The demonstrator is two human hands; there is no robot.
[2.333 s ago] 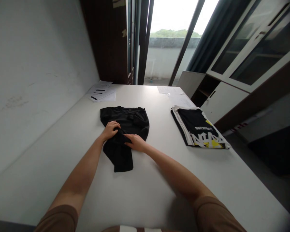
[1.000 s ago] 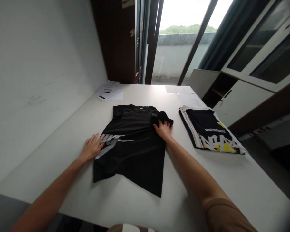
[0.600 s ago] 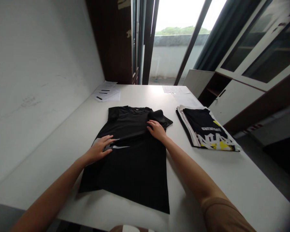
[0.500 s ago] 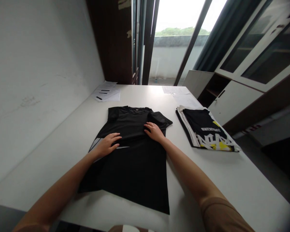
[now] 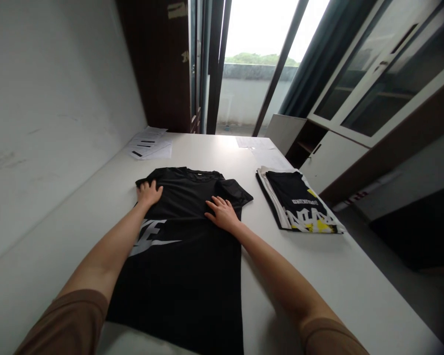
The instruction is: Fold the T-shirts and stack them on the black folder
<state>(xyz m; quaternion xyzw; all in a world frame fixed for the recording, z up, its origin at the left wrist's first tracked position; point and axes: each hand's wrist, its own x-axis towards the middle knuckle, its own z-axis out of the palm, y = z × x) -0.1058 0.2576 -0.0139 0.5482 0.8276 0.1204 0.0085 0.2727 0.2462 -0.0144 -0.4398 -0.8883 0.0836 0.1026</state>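
A black T-shirt [image 5: 185, 276] with a grey printed logo lies spread on the white table, its collar toward the window. My left hand [image 5: 148, 193] rests at its left shoulder, by the left sleeve, with the fingers apart and slightly bent. On the right side of the chest, my right hand [image 5: 222, 213] lies flat with fingers spread. The right sleeve [image 5: 235, 191] sticks out just beyond that hand. Part of the logo is hidden by my left forearm.
Folded clothes [image 5: 298, 199] in black, white and yellow are stacked to the right of the shirt. Papers [image 5: 151, 144] lie at the far left of the table [image 5: 274, 276], more sheets [image 5: 268, 153] at the far right. A wall [image 5: 52, 123] borders the left side.
My left hand has moved up from the logo to the left shoulder, and the left sleeve now spreads outward. More of the logo shows. My right hand stays on the chest. The view has shifted.
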